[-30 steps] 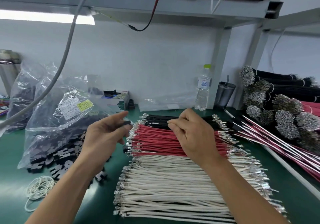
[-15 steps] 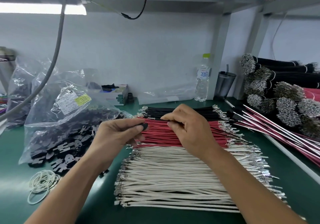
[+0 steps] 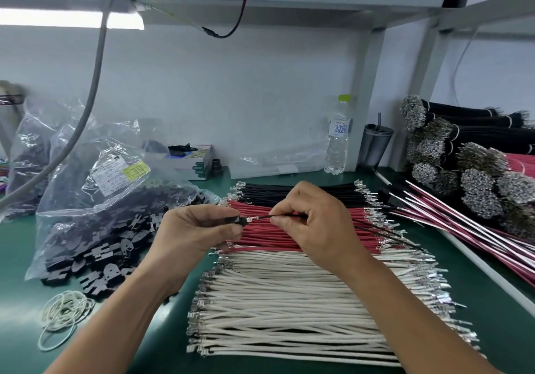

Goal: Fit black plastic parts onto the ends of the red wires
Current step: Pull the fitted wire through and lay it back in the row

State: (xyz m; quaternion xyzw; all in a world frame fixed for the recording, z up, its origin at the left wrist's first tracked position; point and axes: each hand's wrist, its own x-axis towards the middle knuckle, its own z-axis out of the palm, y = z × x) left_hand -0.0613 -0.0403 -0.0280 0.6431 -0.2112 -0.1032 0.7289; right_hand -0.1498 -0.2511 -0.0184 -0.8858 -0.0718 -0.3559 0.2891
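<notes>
**Q:** Which step is shown?

**A:** Insertion. The left hand point(image 3: 197, 228) pinches a black plastic part point(image 3: 241, 220) with its fingers clamped on it. The right hand point(image 3: 312, 223) has its fingers closed on a thin dark wire point(image 3: 373, 230), whose metal terminal point(image 3: 254, 219) sits just beside the part's opening. The wire in hand looks black, not red. The red wires point(image 3: 266, 234) lie on the green tabletop point(image 3: 17, 257) directly beneath both hands.

**Q:** What does the next move call for?

**A:** Probably a straight push along the wire's axis, terminal aligned with the cavity.

**Q:** What surrounds the work?

**A:** White wires point(image 3: 289, 310) nearer, black wires point(image 3: 304, 192) farther, a bag of black parts point(image 3: 110, 199) left, rubber bands point(image 3: 62, 312) beside it. Nothing obstructs.
</notes>
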